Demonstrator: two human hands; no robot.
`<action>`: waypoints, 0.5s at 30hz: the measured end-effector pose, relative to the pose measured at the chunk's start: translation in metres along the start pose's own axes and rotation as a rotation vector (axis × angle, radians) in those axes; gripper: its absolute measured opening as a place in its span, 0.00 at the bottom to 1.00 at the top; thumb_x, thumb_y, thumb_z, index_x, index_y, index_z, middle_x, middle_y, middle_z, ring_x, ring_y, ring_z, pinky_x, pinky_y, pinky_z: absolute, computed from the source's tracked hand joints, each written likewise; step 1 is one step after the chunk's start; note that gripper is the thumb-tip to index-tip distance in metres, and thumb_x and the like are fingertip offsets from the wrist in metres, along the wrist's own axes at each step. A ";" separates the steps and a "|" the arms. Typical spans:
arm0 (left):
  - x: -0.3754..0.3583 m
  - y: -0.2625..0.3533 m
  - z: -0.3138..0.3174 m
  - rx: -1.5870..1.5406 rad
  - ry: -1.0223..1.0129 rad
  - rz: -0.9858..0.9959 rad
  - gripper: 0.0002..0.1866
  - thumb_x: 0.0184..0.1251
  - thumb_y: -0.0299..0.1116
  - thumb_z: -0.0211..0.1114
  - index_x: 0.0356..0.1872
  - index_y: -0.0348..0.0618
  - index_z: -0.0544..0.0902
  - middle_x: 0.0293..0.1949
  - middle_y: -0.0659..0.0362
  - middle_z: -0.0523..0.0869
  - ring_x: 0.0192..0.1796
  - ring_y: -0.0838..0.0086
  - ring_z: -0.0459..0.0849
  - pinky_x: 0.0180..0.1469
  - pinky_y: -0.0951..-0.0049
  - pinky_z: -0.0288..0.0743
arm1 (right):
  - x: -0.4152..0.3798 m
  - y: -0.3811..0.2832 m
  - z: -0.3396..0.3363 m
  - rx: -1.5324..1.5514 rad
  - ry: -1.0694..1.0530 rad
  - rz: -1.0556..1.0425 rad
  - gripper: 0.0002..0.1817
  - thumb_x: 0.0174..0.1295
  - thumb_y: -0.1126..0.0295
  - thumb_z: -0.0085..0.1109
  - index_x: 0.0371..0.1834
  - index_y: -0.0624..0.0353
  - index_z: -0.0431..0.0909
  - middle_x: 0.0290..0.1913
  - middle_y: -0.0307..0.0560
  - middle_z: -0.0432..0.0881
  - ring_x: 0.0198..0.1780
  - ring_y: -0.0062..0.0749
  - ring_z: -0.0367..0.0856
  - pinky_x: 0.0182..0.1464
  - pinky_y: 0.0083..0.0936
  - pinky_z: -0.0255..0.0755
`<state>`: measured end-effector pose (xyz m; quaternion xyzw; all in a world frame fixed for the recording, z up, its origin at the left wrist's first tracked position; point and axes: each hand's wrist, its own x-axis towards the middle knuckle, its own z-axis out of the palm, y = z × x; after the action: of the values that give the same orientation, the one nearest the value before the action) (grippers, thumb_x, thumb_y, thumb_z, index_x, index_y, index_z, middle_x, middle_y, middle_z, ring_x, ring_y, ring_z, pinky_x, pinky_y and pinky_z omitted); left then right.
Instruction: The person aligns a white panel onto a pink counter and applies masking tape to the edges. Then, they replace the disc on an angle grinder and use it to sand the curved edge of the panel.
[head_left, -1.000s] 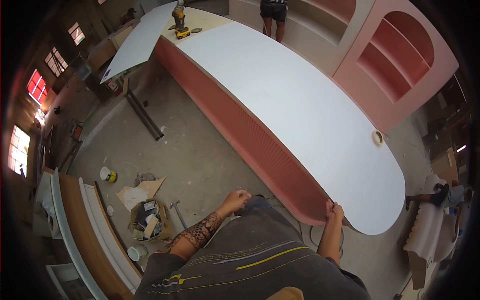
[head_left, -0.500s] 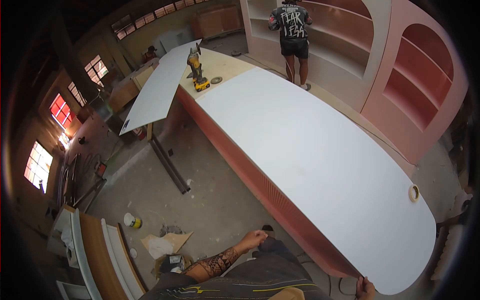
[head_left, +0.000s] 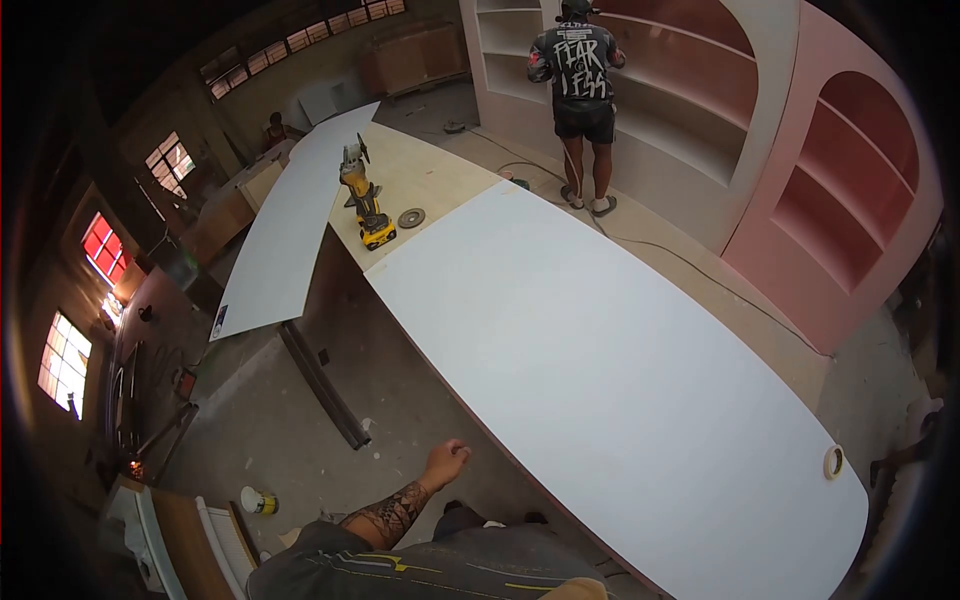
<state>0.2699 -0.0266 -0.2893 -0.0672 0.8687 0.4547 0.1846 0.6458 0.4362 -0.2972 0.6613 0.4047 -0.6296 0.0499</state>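
Since half a second ago the right hand, which gripped the rounded near end of the white panel, has dropped out of view, and the view has lifted so the whole panel now shows.

Far left, a second white sheet [head_left: 285,225] slopes off the far end of the counter toward the floor. Below it a small paint can [head_left: 258,500] stands on the concrete floor [head_left: 300,440]. The left hand [head_left: 447,462] hangs in the air on a tattooed forearm, just beside the panel's near long edge but not touching it; its fingers [head_left: 456,452] curl loosely inward and hold nothing. A yellow power tool [head_left: 365,205] and a round disc [head_left: 411,217] sit on the bare wooden tabletop [head_left: 430,175] past the panel's far end. The long white panel [head_left: 600,380] lies flat along the counter. Another person [head_left: 583,95] stands facing the pink shelving [head_left: 800,170]. A roll of tape [head_left: 833,461] rests near the panel's rounded right end.
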 end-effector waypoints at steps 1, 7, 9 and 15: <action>0.018 0.008 -0.016 -0.100 0.090 0.049 0.24 0.77 0.40 0.68 0.64 0.31 0.85 0.49 0.48 0.94 0.47 0.66 0.93 0.51 0.67 0.85 | -0.005 0.005 0.019 -0.035 -0.019 0.004 0.25 0.85 0.55 0.57 0.71 0.65 0.79 0.68 0.57 0.85 0.69 0.46 0.86 0.71 0.40 0.81; 0.190 0.088 -0.189 -0.366 0.469 0.428 0.30 0.77 0.28 0.68 0.76 0.31 0.74 0.52 0.51 0.88 0.50 0.68 0.89 0.54 0.66 0.84 | -0.029 0.049 0.140 -0.193 -0.076 0.026 0.27 0.85 0.52 0.57 0.72 0.64 0.79 0.68 0.58 0.85 0.69 0.47 0.86 0.72 0.41 0.80; 0.252 0.126 -0.254 -0.270 0.601 0.487 0.35 0.77 0.29 0.70 0.81 0.33 0.67 0.63 0.46 0.81 0.59 0.65 0.86 0.60 0.64 0.83 | -0.042 0.063 0.189 -0.233 -0.083 0.023 0.28 0.85 0.51 0.57 0.72 0.64 0.79 0.69 0.58 0.85 0.69 0.47 0.86 0.72 0.41 0.80; 0.414 0.223 -0.368 -0.123 0.724 0.511 0.55 0.68 0.37 0.79 0.86 0.32 0.51 0.77 0.31 0.60 0.79 0.39 0.67 0.80 0.52 0.69 | -0.093 0.081 0.310 -0.378 -0.090 0.039 0.29 0.84 0.49 0.56 0.73 0.64 0.79 0.70 0.58 0.85 0.70 0.48 0.85 0.72 0.41 0.79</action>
<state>-0.2710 -0.1765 -0.0860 -0.0160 0.8373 0.4838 -0.2541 0.4597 0.1595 -0.3149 0.6190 0.5002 -0.5703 0.2033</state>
